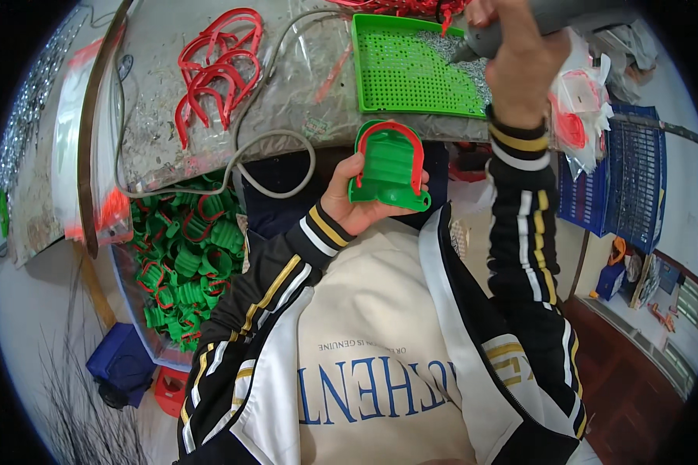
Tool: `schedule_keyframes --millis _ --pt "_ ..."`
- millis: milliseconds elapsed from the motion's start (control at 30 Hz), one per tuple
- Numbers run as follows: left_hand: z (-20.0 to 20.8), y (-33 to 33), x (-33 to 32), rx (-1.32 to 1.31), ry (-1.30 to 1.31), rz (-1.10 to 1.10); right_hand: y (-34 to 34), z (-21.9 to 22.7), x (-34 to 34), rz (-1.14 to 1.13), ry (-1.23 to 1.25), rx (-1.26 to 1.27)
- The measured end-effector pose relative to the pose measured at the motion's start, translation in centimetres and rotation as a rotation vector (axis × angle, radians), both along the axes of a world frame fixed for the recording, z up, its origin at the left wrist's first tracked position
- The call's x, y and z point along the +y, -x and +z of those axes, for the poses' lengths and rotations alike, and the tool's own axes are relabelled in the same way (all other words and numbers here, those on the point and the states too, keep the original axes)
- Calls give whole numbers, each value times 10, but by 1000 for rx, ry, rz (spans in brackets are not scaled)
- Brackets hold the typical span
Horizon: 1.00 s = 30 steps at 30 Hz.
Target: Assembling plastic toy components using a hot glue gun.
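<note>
In my left hand (347, 190), held in front of my chest, is a green molded plastic part (386, 167). A red arched strip (417, 147) runs around its upper rim. My thumb presses on its left edge and my fingers pass beneath it. My right hand (520, 58) is closed around a grey electric screwdriver (485, 40) whose nose points down and left. That tip is among small silver screws (473, 74), heaped at the right side of a perforated green tray (380, 102). Whether a screw sits on the tip is too small to tell.
Red arched strips (221, 74) lie on the table at left, beside a looping grey cable (275, 133). Below the table edge, a tub (136, 310) holds many green parts with red strips. Plastic bags (585, 93) and blue crates (632, 170) are at right.
</note>
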<state>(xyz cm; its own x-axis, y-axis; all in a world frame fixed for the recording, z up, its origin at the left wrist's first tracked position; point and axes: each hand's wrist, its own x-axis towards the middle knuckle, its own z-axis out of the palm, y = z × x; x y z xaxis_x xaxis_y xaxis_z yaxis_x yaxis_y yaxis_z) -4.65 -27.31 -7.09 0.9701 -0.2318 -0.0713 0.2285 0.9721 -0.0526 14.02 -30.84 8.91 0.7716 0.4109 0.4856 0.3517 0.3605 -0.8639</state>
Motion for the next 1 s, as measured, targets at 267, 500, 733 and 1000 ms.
schedule_keyframes --millis 267,500,733,1000 --pt "-4 3 4 56 -37 32 -26 -95 3 -98 -42 -210" --pt "-7 2 5 60 -36 37 -15 -103 11 42 -261 211" --pt "-11 4 8 50 -36 31 -17 -106 8 -206 15 49" --pt "-12 5 8 36 16 46 -16 -107 8 -139 -6 40"
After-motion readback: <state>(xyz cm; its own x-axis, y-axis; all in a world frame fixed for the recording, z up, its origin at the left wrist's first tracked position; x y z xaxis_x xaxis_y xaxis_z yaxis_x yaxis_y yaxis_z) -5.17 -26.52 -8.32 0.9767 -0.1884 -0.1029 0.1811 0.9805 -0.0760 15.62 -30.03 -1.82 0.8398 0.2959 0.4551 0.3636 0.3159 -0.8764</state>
